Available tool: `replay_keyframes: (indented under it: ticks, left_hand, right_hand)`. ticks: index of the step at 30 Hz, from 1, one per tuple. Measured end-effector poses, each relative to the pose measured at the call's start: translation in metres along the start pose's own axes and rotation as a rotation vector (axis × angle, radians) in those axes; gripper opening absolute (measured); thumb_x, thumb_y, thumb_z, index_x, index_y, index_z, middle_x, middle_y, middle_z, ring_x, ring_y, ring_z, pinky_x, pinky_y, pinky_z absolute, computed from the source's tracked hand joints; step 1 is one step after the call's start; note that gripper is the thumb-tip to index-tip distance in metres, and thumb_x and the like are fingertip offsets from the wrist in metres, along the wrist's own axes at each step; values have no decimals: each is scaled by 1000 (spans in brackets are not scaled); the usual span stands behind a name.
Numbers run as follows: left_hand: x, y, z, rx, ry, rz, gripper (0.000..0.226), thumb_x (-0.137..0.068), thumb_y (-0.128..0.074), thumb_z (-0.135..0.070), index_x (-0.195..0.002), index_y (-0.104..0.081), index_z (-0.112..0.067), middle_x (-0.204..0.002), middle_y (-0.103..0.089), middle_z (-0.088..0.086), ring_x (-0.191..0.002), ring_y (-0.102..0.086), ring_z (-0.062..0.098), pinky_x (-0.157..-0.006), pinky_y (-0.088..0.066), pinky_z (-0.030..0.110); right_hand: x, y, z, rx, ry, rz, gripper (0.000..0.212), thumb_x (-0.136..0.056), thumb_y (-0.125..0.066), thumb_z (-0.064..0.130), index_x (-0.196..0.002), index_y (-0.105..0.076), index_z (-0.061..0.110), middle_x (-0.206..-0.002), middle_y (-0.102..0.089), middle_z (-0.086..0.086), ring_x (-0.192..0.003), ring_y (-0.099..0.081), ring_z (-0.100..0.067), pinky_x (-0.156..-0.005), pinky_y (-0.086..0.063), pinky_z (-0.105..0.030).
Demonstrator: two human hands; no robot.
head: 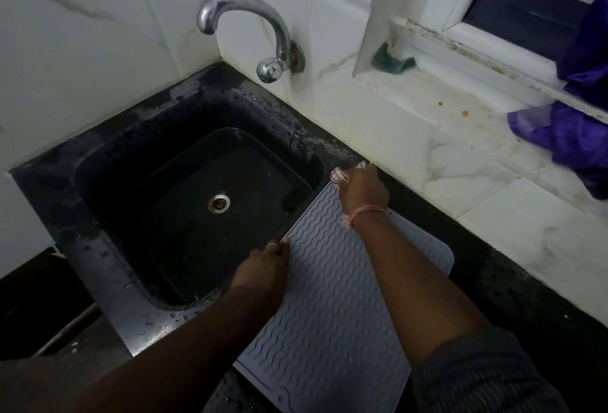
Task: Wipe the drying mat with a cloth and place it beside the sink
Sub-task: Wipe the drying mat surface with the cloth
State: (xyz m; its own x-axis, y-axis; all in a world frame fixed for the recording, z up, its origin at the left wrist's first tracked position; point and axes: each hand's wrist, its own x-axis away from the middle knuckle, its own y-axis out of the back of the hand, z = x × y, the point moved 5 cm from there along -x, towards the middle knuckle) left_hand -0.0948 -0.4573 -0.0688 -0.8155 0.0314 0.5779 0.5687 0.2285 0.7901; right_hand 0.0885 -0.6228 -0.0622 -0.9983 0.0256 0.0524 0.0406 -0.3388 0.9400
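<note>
Head view: wipe looks mid-pass. The grey wave-ribbed drying mat [332,287] lies lower centre of frame on the dark surface [513,284], right of the black sink [197,195], long axis running from bottom centre up toward the sink's far right corner. Its left edge sits at the sink rim, possibly overhanging slightly; cannot tell for sure.

Right hand [362,190] is at the mat's top corner, fingers curled around a bunched white patterned cloth [342,176] pressed against that corner. Left hand [263,269] pinches the mat's left edge at centre frame, steadying it.

Progress: mat is already beside the sink, so placement is roughly there; wiping is under way. How much of the ribbed face has been covered cannot be read. Likely left: finish the wipe, square the mat up.

Room: open dark surface to the right of the mat up to the white tiled ledge [460,162]. The sink drop is tight on the left. Chrome tap [250,28], upper centre, is well clear.
</note>
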Motion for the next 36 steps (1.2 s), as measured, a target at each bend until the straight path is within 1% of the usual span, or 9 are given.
replay_keyframes:
  ticks: [4, 7, 9, 13, 17, 21, 25, 30, 36]
  left_hand:
    - [-4, 1, -1, -3, 9, 55, 95, -97, -65, -19, -165, 2, -21, -164, -25, 14, -136, -44, 31, -104, -50, 41]
    - [-7, 0, -2, -5, 14, 66, 93, -98, -64, -21, -165, 0, -22, -163, -26, 14, -137, -44, 31, -104, -50, 41]
    - [-8, 0, -2, -8, 15, 62, 91, -98, -63, -21, -165, -2, -21, -163, -26, 13, -137, -44, 30, -103, -49, 40]
    - [-9, 1, -5, 11, 34, 56, 85, -99, -62, -21, -164, -7, -18, -159, -33, 13, -135, -47, 28, -102, -48, 38]
    - [-7, -2, -2, 38, 69, 75, 90, -99, -61, -23, -165, 0, -19, -167, -20, 14, -143, -38, 33, -111, -44, 43]
    - [-4, -2, 6, 74, 82, 57, 92, -98, -64, -26, -165, -1, -21, -166, -21, 13, -141, -39, 34, -110, -45, 44]
    - [-5, -1, -2, 52, 66, 54, 94, -97, -65, -22, -165, -1, -22, -166, -20, 13, -141, -40, 34, -109, -45, 44]
    - [-5, -1, 1, 20, 63, 71, 99, -93, -69, -21, -165, 0, -25, -167, -18, 13, -143, -38, 36, -110, -47, 47]
    - [-1, 1, -1, 9, 60, 17, 86, -100, -61, -24, -165, -4, -27, -162, -27, 13, -136, -45, 33, -101, -50, 41]
  right_hand:
    - [34, -6, 12, -24, 44, 63, 27, -103, -55, 29, -125, -68, 23, -139, -48, -13, -107, -64, -28, -90, -57, -41]
    - [77, -18, 30, -1, 234, 122, 36, -102, -54, 22, -137, -60, 30, -151, -42, -11, -117, -61, -26, -93, -57, -41]
    - [78, -21, 31, 1, 298, 112, 39, -101, -56, 22, -137, -60, 36, -152, -39, -8, -114, -62, -25, -90, -58, -40]
    - [33, -5, 14, -13, 193, 56, 27, -103, -54, 27, -126, -66, 34, -139, -47, -10, -107, -65, -29, -87, -57, -43]
    - [1, 1, 9, 47, 115, 84, 24, -97, -64, 22, -120, -72, 22, -133, -51, -13, -99, -67, -30, -85, -58, -41]
    - [13, 9, 3, 160, 26, 85, 26, -98, -63, 21, -122, -68, 13, -127, -55, -16, -99, -66, -27, -76, -54, -37]
    - [27, 14, -27, 185, -119, 24, 26, -100, -61, 24, -122, -68, 13, -125, -53, -15, -95, -66, -26, -72, -52, -35]
    - [54, 4, 3, 83, 43, 89, 33, -99, -60, 21, -131, -66, 23, -140, -45, -12, -108, -64, -27, -88, -56, -38]
    - [161, -22, 28, -39, 221, 150, 33, -98, -60, 26, -131, -61, 34, -151, -38, -4, -122, -57, -19, -97, -53, -31]
